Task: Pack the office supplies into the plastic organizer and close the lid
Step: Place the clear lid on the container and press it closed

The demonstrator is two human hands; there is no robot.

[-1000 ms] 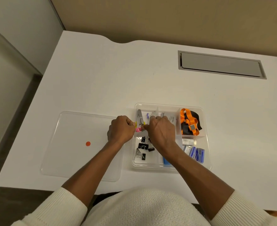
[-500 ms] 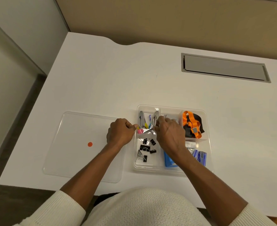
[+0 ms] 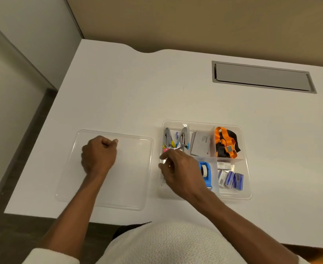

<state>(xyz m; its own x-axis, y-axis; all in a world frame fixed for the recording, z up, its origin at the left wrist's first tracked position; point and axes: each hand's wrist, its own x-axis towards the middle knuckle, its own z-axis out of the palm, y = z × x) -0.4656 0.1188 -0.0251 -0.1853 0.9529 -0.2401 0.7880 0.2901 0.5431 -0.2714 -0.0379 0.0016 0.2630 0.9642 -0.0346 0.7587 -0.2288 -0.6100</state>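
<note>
Head view: the plastic organizer (image 3: pixel 246 141) sits near the desk's (image 3: pixel 118 88) front edge, right of centre, with its long axis running along that edge. Its lid (image 3: pixel 134 187) lies flat just beside it on the left, off the box and apart from it. The left hand (image 3: pixel 99 156) rests on the lid with its fingers curled shut, and I cannot tell whether it holds anything. The right hand (image 3: pixel 181 172) hovers over the organizer's front-left compartment, fingers loosely bent and part open, seemingly empty. Staple removers (image 3: pixel 176 139) lie in the back-left compartment, pointing toward the desk's back edge. Everything looks packed, so the lid probably comes next: grip it at opposite edges, square it over the rim, then press down evenly.
</note>
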